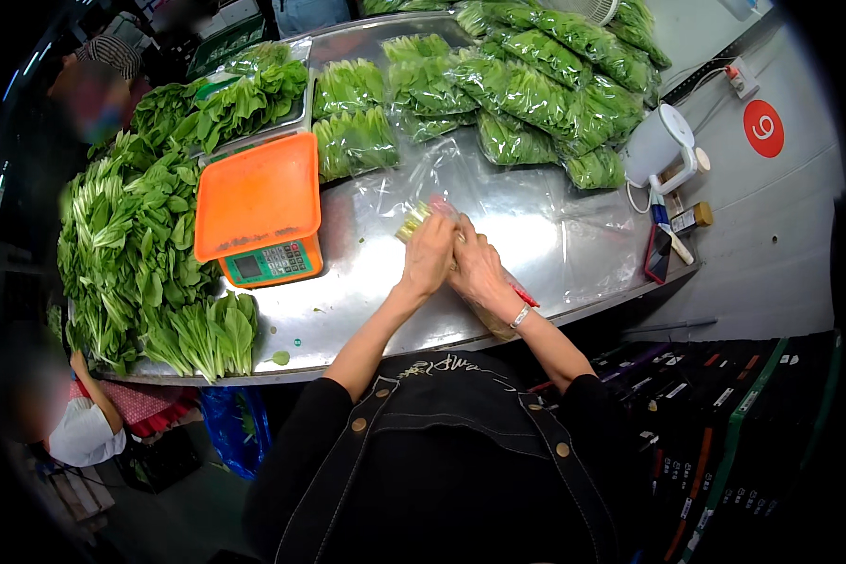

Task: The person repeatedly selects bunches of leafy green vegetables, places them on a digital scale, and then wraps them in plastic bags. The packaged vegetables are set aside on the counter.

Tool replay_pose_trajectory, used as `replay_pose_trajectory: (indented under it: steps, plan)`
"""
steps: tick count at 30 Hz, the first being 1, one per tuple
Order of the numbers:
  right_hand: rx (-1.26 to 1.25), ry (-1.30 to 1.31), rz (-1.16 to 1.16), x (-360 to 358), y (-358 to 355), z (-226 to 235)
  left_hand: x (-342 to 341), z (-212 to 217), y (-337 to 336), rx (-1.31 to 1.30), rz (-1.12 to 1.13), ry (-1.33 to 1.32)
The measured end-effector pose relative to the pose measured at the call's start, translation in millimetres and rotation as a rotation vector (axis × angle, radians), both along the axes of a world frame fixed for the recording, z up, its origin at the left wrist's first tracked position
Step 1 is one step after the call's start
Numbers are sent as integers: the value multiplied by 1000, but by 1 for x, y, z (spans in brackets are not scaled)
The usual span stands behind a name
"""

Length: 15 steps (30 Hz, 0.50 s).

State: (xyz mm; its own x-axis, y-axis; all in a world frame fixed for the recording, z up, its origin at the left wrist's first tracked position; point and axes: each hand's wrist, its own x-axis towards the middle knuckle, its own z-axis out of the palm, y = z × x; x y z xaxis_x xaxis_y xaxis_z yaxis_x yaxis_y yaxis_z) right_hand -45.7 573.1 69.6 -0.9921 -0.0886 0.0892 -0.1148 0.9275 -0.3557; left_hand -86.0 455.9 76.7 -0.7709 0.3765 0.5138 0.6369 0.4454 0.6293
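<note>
Both hands meet over the metal table, close together. My left hand (430, 252) has its fingers curled round a small bundle whose pale green stem ends (411, 224) stick out on its far left side, with a pinkish-red patch beside them. Against it, my right hand (479, 270) is closed at the same spot; its fingertips are partly hidden, and what they pinch looks like the bundle's clear plastic wrapping. A brownish, see-through length (487, 320) trails under my right wrist to the table edge, near a small red strip (524, 295).
An orange scale (258, 199) stands left of my hands, beside a large heap of loose leafy greens (127, 221). Bagged greens (536, 103) are piled at the back. Clear plastic bags (592, 235), a white jug (658, 146) and a knife (675, 240) lie right. Another person's arm (99, 399) is at left.
</note>
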Motion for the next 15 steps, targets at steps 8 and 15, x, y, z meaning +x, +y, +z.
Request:
replay_pose_trajectory:
  steps: [8, 15]
  plan:
    - [-145, 92, -70, -28, -5, 15, 0, 21, -34, -38, 58, 162]
    - [-190, 215, -28, -29, -8, 32, 4, -25, -33, 182, 103, -354]
